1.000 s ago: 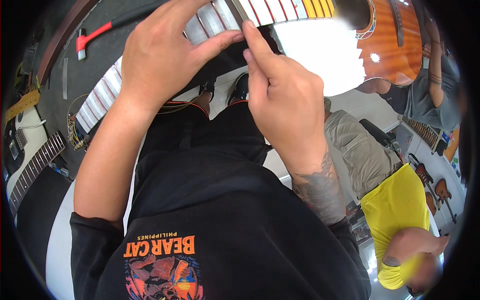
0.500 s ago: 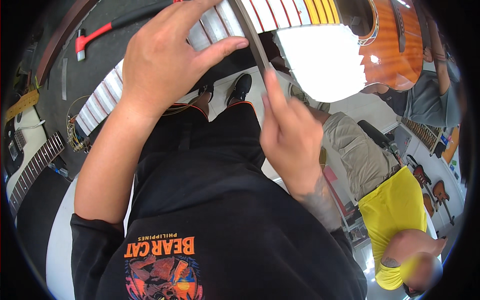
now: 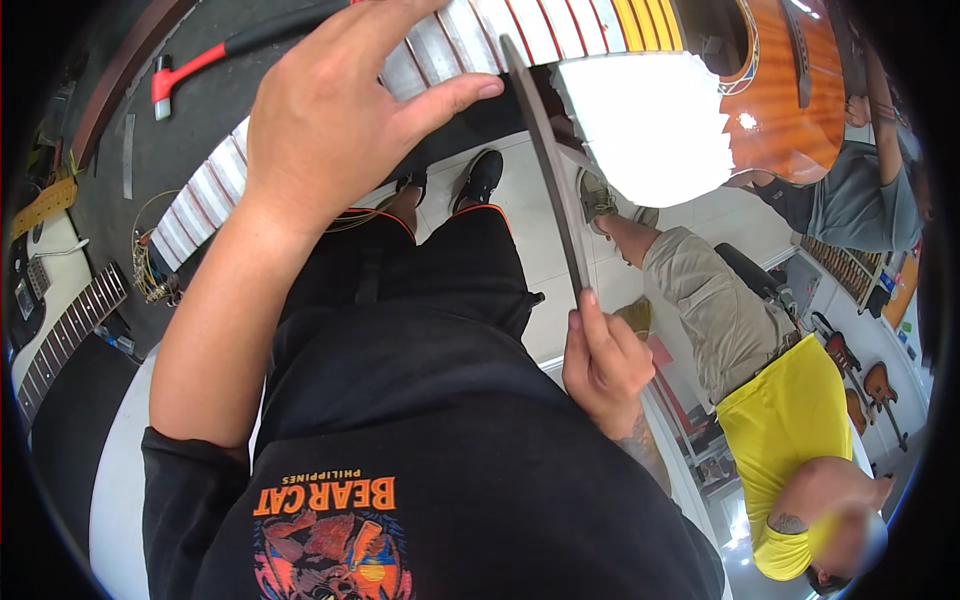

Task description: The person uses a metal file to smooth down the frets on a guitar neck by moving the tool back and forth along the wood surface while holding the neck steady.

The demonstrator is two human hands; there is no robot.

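My left hand (image 3: 335, 130) grips the guitar neck (image 3: 200, 195), thumb along its near edge, fingers toward the far side. The fretboard has silver and white masking between frets, with yellow strips near the soundhole. My right hand (image 3: 610, 365) is closed on the lower end of a long dark file-like bar (image 3: 550, 180), whose far tip rests at the fretboard. A torn white sheet (image 3: 640, 130) covers part of the glossy orange guitar body (image 3: 790, 125) beside the soundhole.
A red-and-black mallet (image 3: 190, 70) lies on the dark bench (image 3: 120, 215) with loose strings (image 3: 155, 270). Another guitar neck (image 3: 70, 330) is at left. A person in yellow (image 3: 780, 420) is close at right, another in grey (image 3: 855, 205) behind. Guitars (image 3: 880, 390) are at far right.
My right hand has moved down toward my body with the bar, uncovering more of it and drawing its tip nearer the fretboard's edge. My left hand has shifted slightly right.
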